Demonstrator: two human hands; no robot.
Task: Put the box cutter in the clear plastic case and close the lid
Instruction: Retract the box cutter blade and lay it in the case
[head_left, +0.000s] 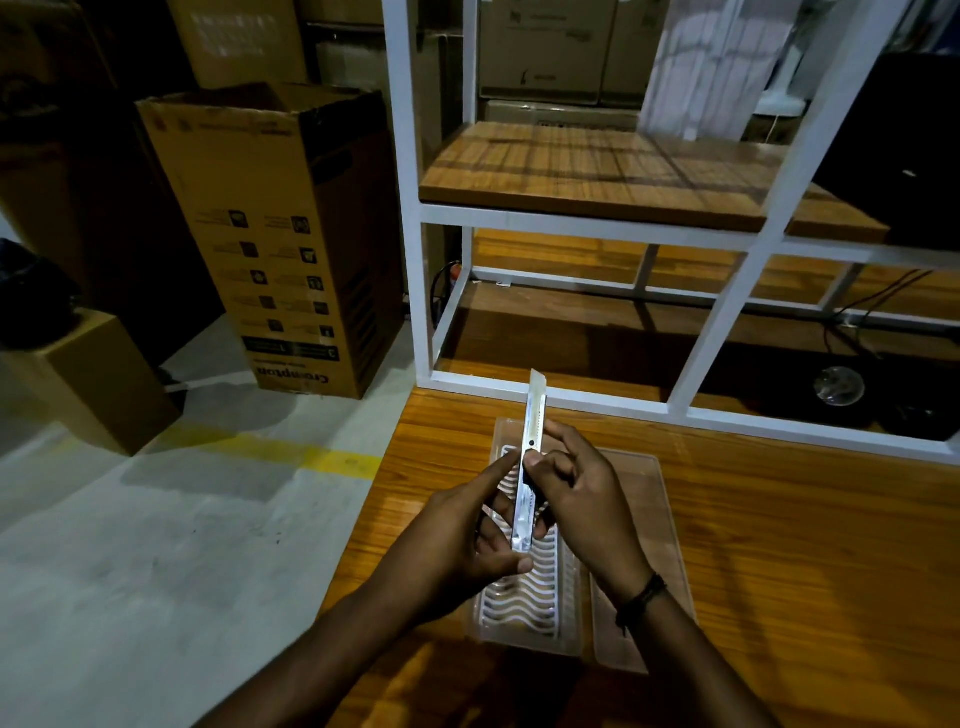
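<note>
Slim white box cutter (529, 467) w/ segmented silver blade: held off the surface in both hands, directly above the open clear plastic case (535, 618). Blade is extended, tip pointing away from the person toward the white metal shelf frame (571, 400). Not yet in the case.

Probable reason for the hold: blade appears to need retracting before the cutter goes in. Right thumb sits at the dark slider on the cutter's side, which fits that reading. Judgement only.

Right hand (582, 499): fingers curled round the mid-body of the cutter, thumb on top near the slider, index stretched fwd along the handle. Firm wrap, no gap seen. Dark cord bracelet (641, 597) at the wrist.

Left hand (467, 530): index and thumb pinched on the cutter's left edge, remaining fingers bent under the rear end as support. Closed on the tool, lighter grip than the right.

Both forearms come in from the near edge, converging over the case; wrists roughly level.

Case: tray half w/ white wavy ribbed insert lies under the hands; flat transparent lid (654, 519) is folded out to the right, flat on the brown wooden table (805, 545). Lid open, hinge side not clearly resolved.

Surroundings: tall brown cardboard carton (270, 234) stands on the grey floor, left of the table.
</note>
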